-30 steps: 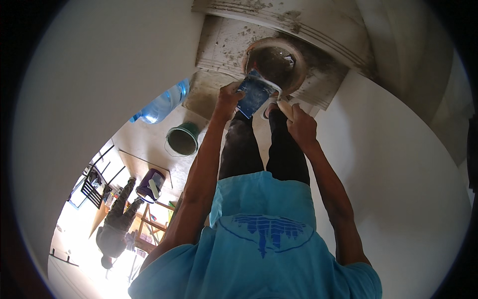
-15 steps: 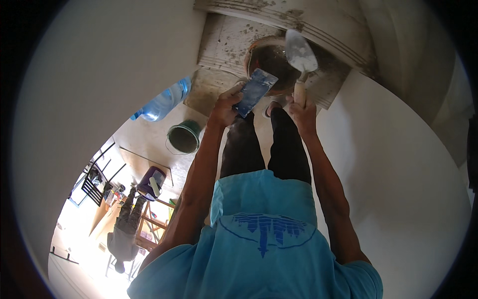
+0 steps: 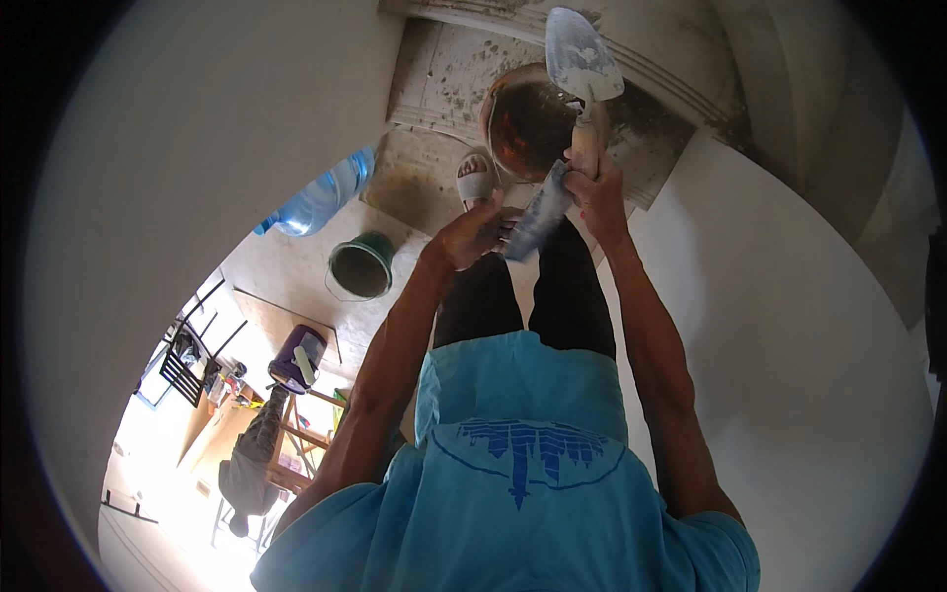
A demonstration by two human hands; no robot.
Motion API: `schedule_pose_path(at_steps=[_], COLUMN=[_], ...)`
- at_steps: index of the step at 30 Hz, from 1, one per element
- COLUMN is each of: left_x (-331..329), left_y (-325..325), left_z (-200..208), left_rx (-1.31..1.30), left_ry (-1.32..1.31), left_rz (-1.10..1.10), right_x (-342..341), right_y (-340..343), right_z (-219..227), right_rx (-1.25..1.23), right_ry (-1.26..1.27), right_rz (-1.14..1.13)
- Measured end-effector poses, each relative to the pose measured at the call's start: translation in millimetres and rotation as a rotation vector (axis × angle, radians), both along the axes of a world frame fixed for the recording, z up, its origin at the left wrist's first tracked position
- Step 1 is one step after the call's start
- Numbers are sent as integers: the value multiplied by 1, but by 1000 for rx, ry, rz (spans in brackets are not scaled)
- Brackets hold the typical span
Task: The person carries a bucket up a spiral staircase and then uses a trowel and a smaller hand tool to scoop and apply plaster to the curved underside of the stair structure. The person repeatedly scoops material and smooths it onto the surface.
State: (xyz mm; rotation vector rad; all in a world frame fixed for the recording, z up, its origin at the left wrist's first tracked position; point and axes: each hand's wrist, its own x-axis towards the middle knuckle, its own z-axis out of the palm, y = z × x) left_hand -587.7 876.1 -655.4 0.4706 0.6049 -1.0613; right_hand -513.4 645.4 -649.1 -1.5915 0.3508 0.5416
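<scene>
My right hand (image 3: 600, 197) is closed round the wooden handle of a pointing trowel (image 3: 582, 57), whose pale, smeared metal blade points away from me. Between my hands, a blue-grey rectangular scraper blade (image 3: 540, 215) is tilted and slightly blurred. Its upper end meets the fingers of my right hand, while the fingertips of my left hand (image 3: 473, 235) are at its left edge. How firmly the left fingers grip it is partly hidden. Beyond the trowel handle is a round brown tub (image 3: 487, 111) with a dark, stained inside.
A stained step or board (image 3: 434, 74) lies under the tub. To the left are a large blue water bottle (image 3: 321, 197), a green bucket (image 3: 362, 266) and a purple bucket (image 3: 299, 355). Another person (image 3: 247, 479) is farther off at lower left. White walls stand on both sides.
The scraper blade has turned nearly edge-on and moved right and nearer me, against my right hand. My left hand has moved right, and the trowel has risen slightly in view.
</scene>
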Motion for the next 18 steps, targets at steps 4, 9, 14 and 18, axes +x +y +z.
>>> schedule_pose_path(at_steps=[4, 9, 14, 18], left_x=[11, 19, 20, 11], left_y=[14, -19, -21, -16], left_z=[12, 39, 35, 15], left_rx=[84, 275, 242, 338], left_ry=[-203, -392, -170, -198], left_rz=[-179, -420, -138, 19], right_x=[10, 6, -1, -30], right_y=[4, 12, 8, -6], right_z=[3, -9, -7, 24], right_rx=[-69, -196, -607, -738], right_ry=[20, -41, -433, -108], right_rz=[62, 94, -24, 239])
